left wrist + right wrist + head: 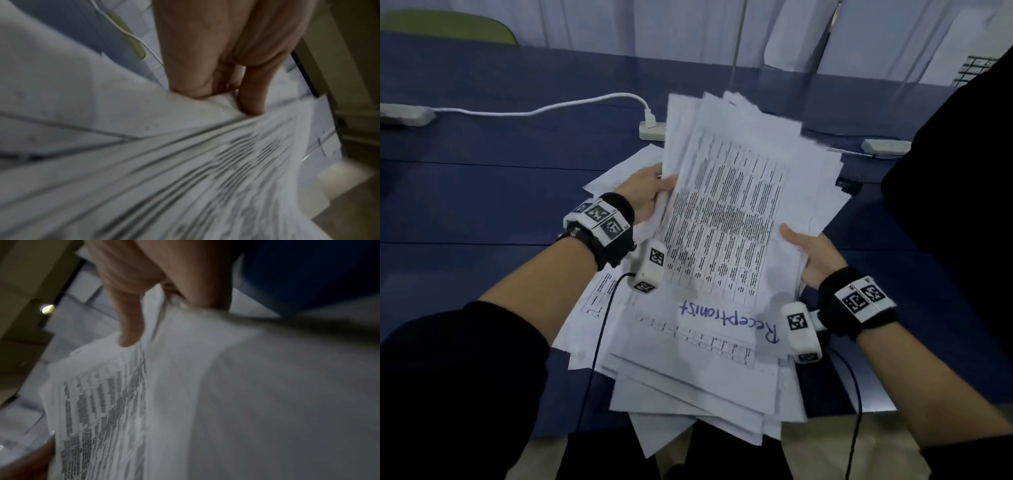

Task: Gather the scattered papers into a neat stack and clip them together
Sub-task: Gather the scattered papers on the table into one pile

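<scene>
A thick, uneven bundle of white printed papers point(736, 205) is held up, tilted, over the dark blue table point(482, 192). My left hand point(650, 192) grips its left edge, thumb on top. My right hand point(811, 253) grips its right edge, thumb on the printed top sheet. The wrist views show each thumb on the sheets: the left hand point(236, 91) pinches the papers point(185, 162), and the right hand point(148, 308) pinches the papers point(185, 386). More loose sheets point(698, 377), one handwritten "Receptionist", lie fanned on the table below. A small black thing, perhaps a clip point(847, 186), shows past the bundle's right edge.
A white power strip point(652, 130) with a white cable point(534, 109) lies behind the papers, another strip point(405, 114) at far left, and a third point(885, 146) at right. A dark-clothed figure point(962, 188) stands at the right. Some sheets overhang the table's near edge.
</scene>
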Demonstrator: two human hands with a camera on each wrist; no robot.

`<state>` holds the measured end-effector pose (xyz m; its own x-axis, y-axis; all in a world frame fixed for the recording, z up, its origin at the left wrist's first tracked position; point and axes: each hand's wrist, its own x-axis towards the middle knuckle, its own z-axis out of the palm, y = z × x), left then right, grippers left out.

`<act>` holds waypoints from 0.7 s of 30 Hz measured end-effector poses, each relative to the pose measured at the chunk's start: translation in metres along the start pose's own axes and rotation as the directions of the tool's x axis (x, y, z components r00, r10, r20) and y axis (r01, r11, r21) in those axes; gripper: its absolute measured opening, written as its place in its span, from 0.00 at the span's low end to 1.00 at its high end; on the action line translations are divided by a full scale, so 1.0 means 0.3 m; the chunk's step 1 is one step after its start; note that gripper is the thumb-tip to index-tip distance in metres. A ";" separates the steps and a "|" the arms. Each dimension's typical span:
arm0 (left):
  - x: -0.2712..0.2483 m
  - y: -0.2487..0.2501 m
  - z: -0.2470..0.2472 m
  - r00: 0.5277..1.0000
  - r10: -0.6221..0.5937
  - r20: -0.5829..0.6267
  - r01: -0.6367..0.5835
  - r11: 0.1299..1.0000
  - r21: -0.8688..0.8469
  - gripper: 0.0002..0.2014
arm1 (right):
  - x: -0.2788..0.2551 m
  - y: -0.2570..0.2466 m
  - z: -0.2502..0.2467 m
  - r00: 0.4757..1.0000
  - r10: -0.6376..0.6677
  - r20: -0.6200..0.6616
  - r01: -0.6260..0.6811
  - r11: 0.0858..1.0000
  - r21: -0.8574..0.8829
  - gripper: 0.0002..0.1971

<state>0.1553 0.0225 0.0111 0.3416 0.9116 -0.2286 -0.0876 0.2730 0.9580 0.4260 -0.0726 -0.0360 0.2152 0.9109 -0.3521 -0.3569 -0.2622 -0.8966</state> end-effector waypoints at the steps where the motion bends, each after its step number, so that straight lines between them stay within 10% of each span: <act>1: -0.001 0.012 0.011 1.000 0.019 0.008 -0.019 0.999 -0.031 0.10 | -0.011 -0.011 0.008 1.000 -0.013 -0.015 0.013 1.000 0.006 0.57; 9: 0.005 0.061 0.021 0.993 0.072 -0.094 -0.056 0.985 0.163 0.09 | -0.015 -0.054 -0.017 0.992 0.055 0.117 -0.054 0.998 -0.013 0.38; 12: 0.016 0.070 0.037 0.996 0.070 -0.054 -0.066 0.996 0.064 0.04 | -0.021 -0.063 0.005 0.999 -0.038 0.000 0.037 0.997 -0.074 0.11; 16: -0.024 0.112 0.030 0.994 -0.072 -0.076 0.085 0.980 0.181 0.10 | -0.005 -0.111 -0.072 0.993 -0.065 -0.101 0.053 0.991 -0.124 0.23; 17: -0.026 0.108 0.019 0.990 -0.107 -0.094 0.136 0.903 0.407 0.12 | -0.005 -0.124 -0.091 0.985 -0.065 -0.158 0.036 0.983 -0.180 0.25; 19: -0.032 0.069 -0.018 0.971 -0.172 -0.164 0.226 0.451 0.863 0.22 | 0.011 -0.142 -0.146 0.943 -0.070 -0.325 -0.053 0.934 -0.355 0.31; 21: -0.025 0.012 -0.070 0.941 -0.209 -0.265 0.297 0.137 0.945 0.32 | 0.023 -0.148 -0.181 0.907 -0.061 -0.417 -0.171 0.851 -0.497 0.24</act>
<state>0.1327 0.0232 0.0126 0.0915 0.8827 -0.4610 0.9737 0.0178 0.2272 0.4927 -0.0721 -0.0132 0.5959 0.7094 -0.3765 0.1114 -0.5372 -0.8361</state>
